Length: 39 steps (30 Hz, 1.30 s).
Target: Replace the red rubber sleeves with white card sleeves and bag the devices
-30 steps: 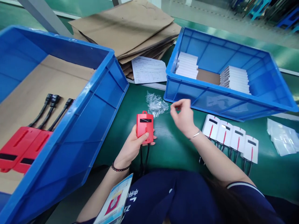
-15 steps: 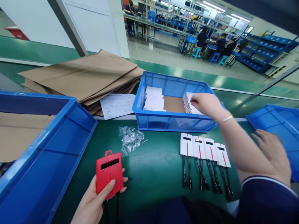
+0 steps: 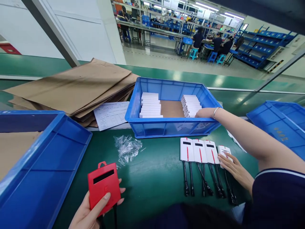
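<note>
My left hand holds a red plastic case with a dark window, a small loop on top and black leads below. Its thumb presses on the case's front. My right hand, bracelet on the wrist, is inside the blue crate, at the near end of the right row of white plastic pieces; its fingers are mostly hidden. Several white cased units with red strips and black cables lie side by side below. Another person's hand lies on the rightmost unit.
A blue crate stands at left and another blue crate at right. Behind are brown cardboard sheets and a printed paper. Clear plastic scraps lie on the green table. People work in the background.
My right hand has moved nearer and lower inside the crate. The other person's hand has moved left onto the rightmost white unit. The red case stays in my left hand.
</note>
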Each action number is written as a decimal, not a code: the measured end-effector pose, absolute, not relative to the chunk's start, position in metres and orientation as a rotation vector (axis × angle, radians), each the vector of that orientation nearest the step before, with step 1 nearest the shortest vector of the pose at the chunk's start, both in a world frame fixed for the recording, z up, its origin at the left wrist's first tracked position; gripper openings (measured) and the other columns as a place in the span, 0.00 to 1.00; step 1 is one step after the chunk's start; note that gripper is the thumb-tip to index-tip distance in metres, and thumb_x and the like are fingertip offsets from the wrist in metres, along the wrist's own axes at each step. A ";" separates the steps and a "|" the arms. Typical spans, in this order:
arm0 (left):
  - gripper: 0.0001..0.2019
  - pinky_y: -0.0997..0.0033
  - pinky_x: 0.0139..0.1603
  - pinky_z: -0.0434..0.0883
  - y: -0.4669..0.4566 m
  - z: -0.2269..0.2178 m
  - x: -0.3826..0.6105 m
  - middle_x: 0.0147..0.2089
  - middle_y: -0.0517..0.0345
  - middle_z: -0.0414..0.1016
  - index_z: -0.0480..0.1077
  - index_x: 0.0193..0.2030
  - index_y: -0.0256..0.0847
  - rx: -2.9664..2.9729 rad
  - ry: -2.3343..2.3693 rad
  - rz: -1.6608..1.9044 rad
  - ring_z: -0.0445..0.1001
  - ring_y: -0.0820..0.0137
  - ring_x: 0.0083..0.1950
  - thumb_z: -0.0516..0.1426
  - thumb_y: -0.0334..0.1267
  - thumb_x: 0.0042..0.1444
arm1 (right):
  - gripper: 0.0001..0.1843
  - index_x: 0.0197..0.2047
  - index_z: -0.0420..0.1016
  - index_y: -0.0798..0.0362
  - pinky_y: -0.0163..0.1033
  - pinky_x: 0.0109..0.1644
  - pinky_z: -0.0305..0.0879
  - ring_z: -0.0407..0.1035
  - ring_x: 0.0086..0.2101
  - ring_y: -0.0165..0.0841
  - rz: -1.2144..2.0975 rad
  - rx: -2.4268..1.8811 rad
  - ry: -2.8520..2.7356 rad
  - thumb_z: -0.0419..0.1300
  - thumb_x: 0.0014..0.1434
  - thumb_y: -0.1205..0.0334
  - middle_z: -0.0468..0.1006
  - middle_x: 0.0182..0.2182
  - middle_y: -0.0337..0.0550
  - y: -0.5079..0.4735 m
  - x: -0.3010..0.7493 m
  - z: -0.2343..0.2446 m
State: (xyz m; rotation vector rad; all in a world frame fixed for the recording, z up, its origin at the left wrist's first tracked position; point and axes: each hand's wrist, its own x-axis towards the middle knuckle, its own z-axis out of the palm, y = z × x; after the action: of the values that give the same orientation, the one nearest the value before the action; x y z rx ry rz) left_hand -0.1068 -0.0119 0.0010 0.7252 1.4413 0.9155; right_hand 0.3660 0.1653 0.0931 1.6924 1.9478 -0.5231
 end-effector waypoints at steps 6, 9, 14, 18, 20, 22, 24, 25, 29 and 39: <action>0.22 0.50 0.46 0.80 -0.006 0.007 -0.117 0.48 0.69 0.81 0.75 0.48 0.64 0.702 1.386 0.924 0.79 0.48 0.48 0.67 0.53 0.43 | 0.26 0.58 0.64 0.58 0.43 0.43 0.67 0.72 0.40 0.41 -0.392 2.223 2.622 0.55 0.61 0.53 0.77 0.43 0.54 0.136 0.371 0.144; 0.18 0.60 0.39 0.80 -0.002 0.016 -0.106 0.51 0.59 0.81 0.76 0.47 0.52 0.653 1.269 0.956 0.79 0.52 0.48 0.66 0.49 0.48 | 0.34 0.62 0.56 0.52 0.39 0.33 0.67 0.72 0.33 0.35 -1.044 2.352 3.040 0.61 0.57 0.50 0.77 0.37 0.44 0.109 0.331 0.152; 0.30 0.61 0.29 0.78 -0.001 0.017 -0.079 0.59 0.41 0.74 0.70 0.57 0.42 0.681 0.816 0.920 0.81 0.52 0.40 0.67 0.45 0.46 | 0.27 0.54 0.62 0.50 0.36 0.28 0.69 0.72 0.29 0.33 -2.111 1.921 2.797 0.66 0.56 0.50 0.76 0.32 0.39 0.070 0.224 0.103; 0.25 0.61 0.29 0.75 -0.006 0.004 -0.071 0.37 0.42 0.82 0.73 0.46 0.35 0.705 0.599 0.790 0.78 0.59 0.26 0.67 0.49 0.45 | 0.25 0.55 0.61 0.50 0.37 0.33 0.73 0.74 0.34 0.33 -2.443 1.701 2.569 0.64 0.59 0.53 0.77 0.36 0.41 0.051 0.170 0.050; 0.24 0.62 0.30 0.75 -0.010 -0.001 -0.071 0.34 0.44 0.81 0.73 0.44 0.35 0.705 0.627 0.788 0.77 0.61 0.25 0.67 0.50 0.46 | 0.23 0.52 0.63 0.50 0.38 0.37 0.74 0.75 0.37 0.33 -2.498 1.756 2.526 0.66 0.57 0.55 0.77 0.40 0.43 0.046 0.158 0.035; 0.24 0.62 0.30 0.75 -0.015 -0.004 -0.075 0.34 0.46 0.81 0.72 0.47 0.36 0.704 0.686 0.817 0.77 0.61 0.26 0.67 0.49 0.47 | 0.21 0.46 0.65 0.51 0.38 0.39 0.75 0.74 0.39 0.33 -2.527 1.787 2.508 0.69 0.54 0.57 0.77 0.41 0.43 0.045 0.154 0.029; 0.24 0.61 0.31 0.75 -0.018 -0.007 -0.081 0.34 0.47 0.81 0.72 0.47 0.36 0.707 0.715 0.848 0.79 0.59 0.30 0.66 0.49 0.48 | 0.19 0.44 0.67 0.51 0.40 0.39 0.76 0.75 0.38 0.33 -2.603 1.690 2.459 0.68 0.54 0.56 0.78 0.40 0.42 0.047 0.153 0.030; 0.23 0.60 0.30 0.76 -0.019 -0.008 -0.084 0.34 0.47 0.81 0.72 0.47 0.36 0.715 0.718 0.859 0.79 0.58 0.31 0.66 0.48 0.48 | 0.19 0.47 0.68 0.51 0.41 0.39 0.76 0.75 0.38 0.33 -2.647 1.616 2.417 0.67 0.55 0.56 0.78 0.39 0.42 0.048 0.154 0.032; 0.21 0.60 0.32 0.77 -0.018 -0.008 -0.093 0.36 0.45 0.81 0.73 0.49 0.35 0.805 0.704 0.830 0.79 0.60 0.31 0.65 0.45 0.52 | 0.22 0.56 0.70 0.51 0.40 0.40 0.75 0.74 0.39 0.33 -2.626 1.577 2.334 0.62 0.58 0.57 0.79 0.40 0.41 0.055 0.152 0.037; 0.14 0.60 0.41 0.78 -0.022 0.007 -0.077 0.40 0.46 0.82 0.78 0.41 0.34 0.967 0.885 0.788 0.79 0.60 0.38 0.65 0.43 0.55 | 0.21 0.31 0.68 0.51 0.36 0.31 0.59 0.66 0.30 0.31 -1.778 2.209 2.627 0.66 0.51 0.43 0.74 0.30 0.38 0.056 0.125 0.029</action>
State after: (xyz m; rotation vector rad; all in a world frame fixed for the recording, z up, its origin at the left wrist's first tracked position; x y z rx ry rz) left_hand -0.0765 -0.0220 0.0074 0.9666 0.8847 0.7879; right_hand 0.1250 0.0558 0.0292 2.2089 2.6266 -1.7781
